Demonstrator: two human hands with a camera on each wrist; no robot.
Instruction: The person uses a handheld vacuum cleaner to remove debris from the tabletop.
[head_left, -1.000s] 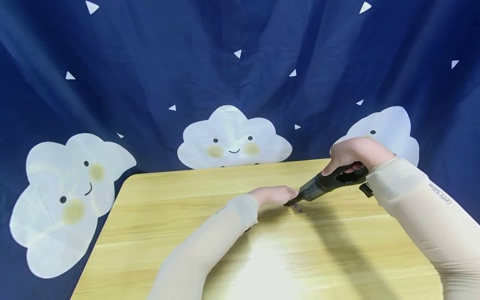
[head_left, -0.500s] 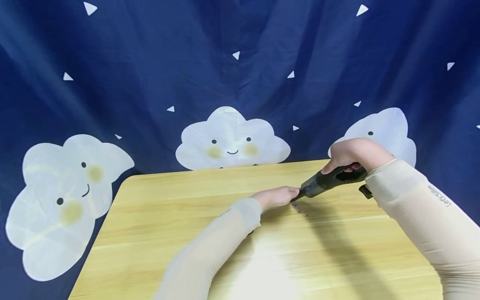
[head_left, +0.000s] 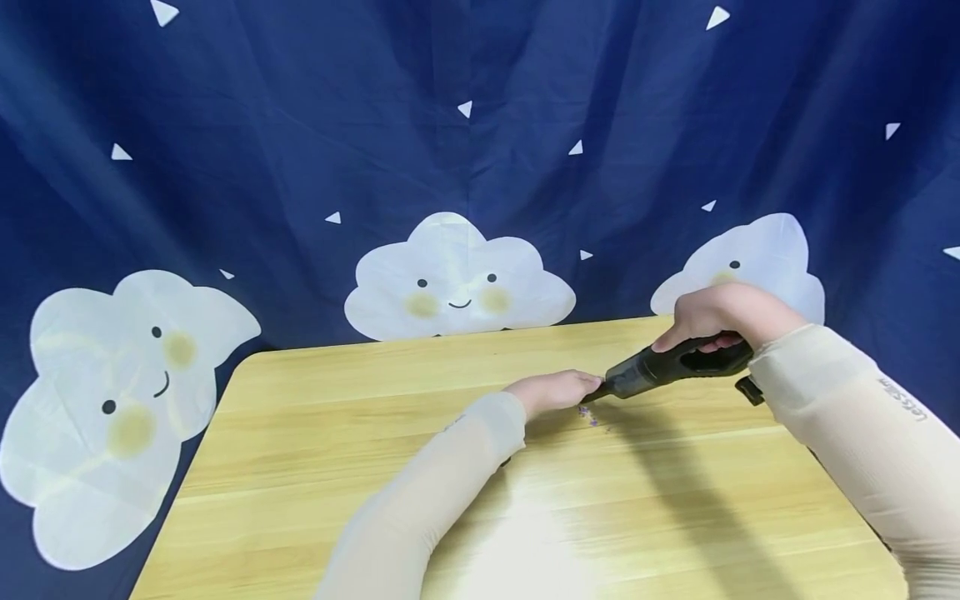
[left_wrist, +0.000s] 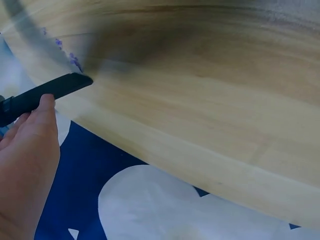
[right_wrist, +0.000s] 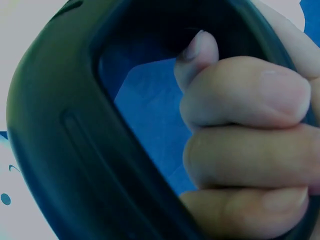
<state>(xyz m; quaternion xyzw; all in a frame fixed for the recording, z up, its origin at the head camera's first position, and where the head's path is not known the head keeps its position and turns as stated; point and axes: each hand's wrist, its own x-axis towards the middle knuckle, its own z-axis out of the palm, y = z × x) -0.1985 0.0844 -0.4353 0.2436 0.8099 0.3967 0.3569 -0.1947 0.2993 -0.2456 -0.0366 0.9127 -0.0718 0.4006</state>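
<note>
A black handheld vacuum cleaner (head_left: 637, 372) slants down to the left over the wooden table. My right hand (head_left: 727, 312) grips its loop handle (right_wrist: 120, 150), with several fingers curled through the opening in the right wrist view. At the front end my left hand (head_left: 557, 392) holds the narrow flat nozzle (left_wrist: 55, 92), thumb along one side and the other fingers partly hidden behind it. Small purple bits (left_wrist: 74, 61) lie on the tabletop right beside the nozzle's slanted tip. In the head view these purple scraps sit just in front of the tip.
The light wooden table (head_left: 337, 433) has rounded back corners. Behind it hangs a dark blue curtain (head_left: 300, 125) printed with smiling white clouds and small triangles. A bright glare (head_left: 528, 542) lies on the front of the tabletop.
The nozzle has shifted slightly right and back, with both hands still on the vacuum cleaner. The right hand has moved a little to the right. The head view has turned slightly.
</note>
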